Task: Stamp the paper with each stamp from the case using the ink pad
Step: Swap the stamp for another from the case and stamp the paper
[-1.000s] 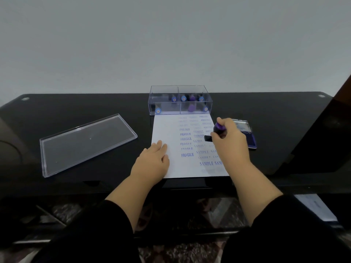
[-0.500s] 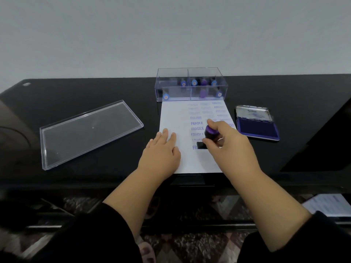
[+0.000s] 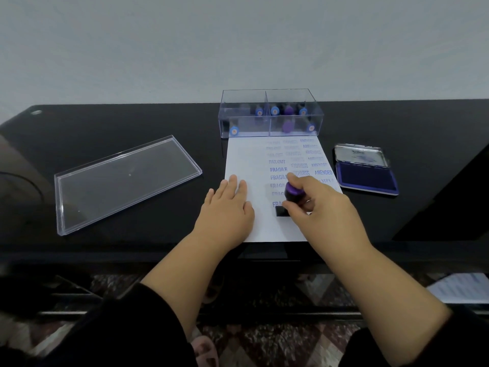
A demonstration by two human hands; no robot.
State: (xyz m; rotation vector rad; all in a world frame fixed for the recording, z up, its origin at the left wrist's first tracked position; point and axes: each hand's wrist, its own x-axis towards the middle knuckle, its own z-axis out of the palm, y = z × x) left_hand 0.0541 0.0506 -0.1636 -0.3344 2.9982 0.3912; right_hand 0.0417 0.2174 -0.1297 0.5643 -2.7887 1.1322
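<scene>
A plain grey wall (image 3: 238, 43) rises behind the glossy black table (image 3: 119, 120); patterned floor (image 3: 264, 340) below.

On my paper (image 3: 244, 165) I read blue stamped words: "FAX OUT", "FRAGILE" repeated, "AMENDED" repeated. The ink pad lid (image 3: 360, 155) print is illegible.

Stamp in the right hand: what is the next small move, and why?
Probably lift the stamp straight up: its base sits on the paper in the FRAGILE column, gripped by the right hand, while the left hand lies flat on the sheet.

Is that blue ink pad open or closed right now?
Open. The ink pad's silver lid is flipped back and its dark blue inking surface is exposed.
</scene>
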